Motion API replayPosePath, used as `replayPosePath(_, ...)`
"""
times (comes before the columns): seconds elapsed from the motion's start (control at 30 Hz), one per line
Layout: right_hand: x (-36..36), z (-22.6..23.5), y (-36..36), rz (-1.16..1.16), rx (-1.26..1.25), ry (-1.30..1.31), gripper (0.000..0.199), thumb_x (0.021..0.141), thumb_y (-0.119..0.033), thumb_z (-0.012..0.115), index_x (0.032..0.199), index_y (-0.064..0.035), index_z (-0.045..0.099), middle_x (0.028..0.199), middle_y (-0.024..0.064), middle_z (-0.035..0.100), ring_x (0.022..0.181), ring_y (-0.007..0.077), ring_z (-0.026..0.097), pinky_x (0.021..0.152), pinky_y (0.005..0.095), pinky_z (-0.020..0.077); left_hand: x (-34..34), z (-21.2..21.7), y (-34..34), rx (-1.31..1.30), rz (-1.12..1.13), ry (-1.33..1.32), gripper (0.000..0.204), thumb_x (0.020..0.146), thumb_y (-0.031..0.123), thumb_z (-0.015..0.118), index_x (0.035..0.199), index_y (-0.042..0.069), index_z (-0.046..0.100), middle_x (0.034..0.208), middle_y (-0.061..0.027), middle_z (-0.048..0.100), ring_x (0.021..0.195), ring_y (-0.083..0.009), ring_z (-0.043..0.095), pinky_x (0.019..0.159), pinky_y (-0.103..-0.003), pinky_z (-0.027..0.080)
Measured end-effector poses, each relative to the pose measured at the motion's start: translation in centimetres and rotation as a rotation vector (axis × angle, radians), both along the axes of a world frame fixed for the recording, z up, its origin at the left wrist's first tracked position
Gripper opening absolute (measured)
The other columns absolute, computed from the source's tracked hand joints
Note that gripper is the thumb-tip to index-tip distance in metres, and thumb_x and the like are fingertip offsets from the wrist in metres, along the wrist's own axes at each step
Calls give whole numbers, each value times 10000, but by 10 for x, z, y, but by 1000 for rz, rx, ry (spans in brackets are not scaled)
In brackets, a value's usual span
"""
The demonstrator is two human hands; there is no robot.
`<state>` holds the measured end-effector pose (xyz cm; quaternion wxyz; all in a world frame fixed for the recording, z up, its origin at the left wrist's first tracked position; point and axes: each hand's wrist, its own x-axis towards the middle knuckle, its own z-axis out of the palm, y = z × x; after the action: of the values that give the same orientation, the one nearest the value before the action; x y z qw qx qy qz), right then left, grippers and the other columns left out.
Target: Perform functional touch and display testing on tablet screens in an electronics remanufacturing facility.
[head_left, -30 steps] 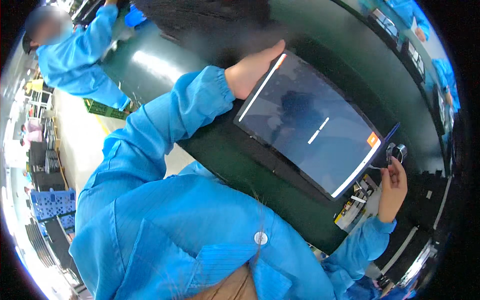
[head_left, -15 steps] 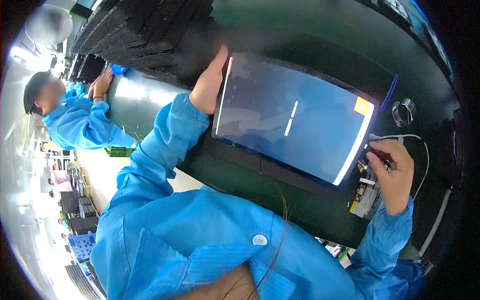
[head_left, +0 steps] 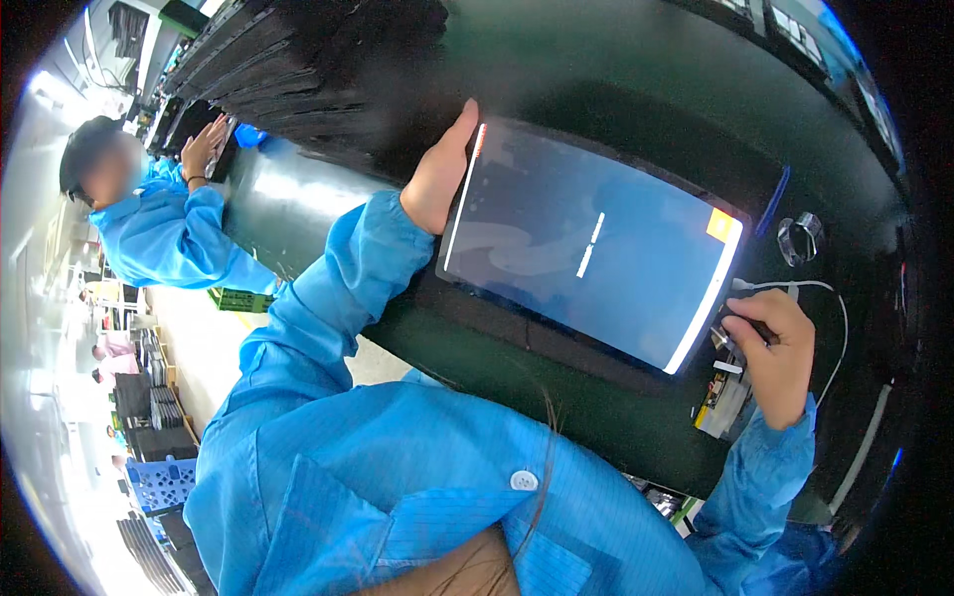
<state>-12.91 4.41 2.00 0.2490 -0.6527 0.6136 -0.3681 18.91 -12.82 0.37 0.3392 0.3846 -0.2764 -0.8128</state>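
A large tablet (head_left: 586, 248) lies tilted on a black mat, its screen lit dark blue with an orange patch at one corner. My left hand (head_left: 437, 179) grips its left edge, the fingers partly hidden. Beside the right edge, my right hand (head_left: 778, 348) is closed in a pinch, thumb and forefinger together at a small dark piece that I cannot make out. A white cable (head_left: 830, 290) has its plug end at the tablet's right edge, just above those fingers. Under my right hand sits a small yellow-and-silver assembly (head_left: 723, 402) with metal parts.
A blue pen (head_left: 772, 202) and a shiny clear ring (head_left: 800, 238) lie beyond the tablet's right side. Stacked black panels (head_left: 298, 79) rise at the far left. A co-worker in a blue smock (head_left: 164, 233) sits to the left, by a green crate (head_left: 241, 300).
The view has shifted slightly, so the tablet appears a little further right and lower. My right fingers have shifted slightly at the tablet's edge. The co-worker's hand has lifted.
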Motion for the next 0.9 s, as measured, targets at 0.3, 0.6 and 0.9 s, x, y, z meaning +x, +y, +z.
replayPosePath(0.3, -2, 3, 1, 33, -54, 131, 177, 687, -19, 640, 861, -6, 614, 857, 115, 606, 798, 235, 578, 705, 295, 444, 4, -11, -8, -19, -65, 46, 529, 895, 510, 293, 873, 55, 563, 798, -95, 613, 684, -202, 571, 670, -325, 472)
replayPosePath(0.6, -114, -19, 127, -553, -28, 876, 304, 917, -145, 391, 1126, 42, 508, 1231, 176, 455, 1124, 301, 444, 956, 367, 350, 8, -14, -7, 38, -182, 124, 609, 874, 556, 292, 905, 21, 580, 879, -136, 631, 762, -234, 597, 755, -361, 472)
replayPosePath(0.9, -122, -46, 140, -641, 61, 889, 372, 927, -200, 365, 1217, 22, 433, 1259, 194, 422, 1150, 312, 415, 976, 354, 325, 5, -15, -8, 31, -184, 186, 557, 884, 521, 317, 854, 37, 592, 835, -125, 643, 716, -214, 620, 713, -343, 497)
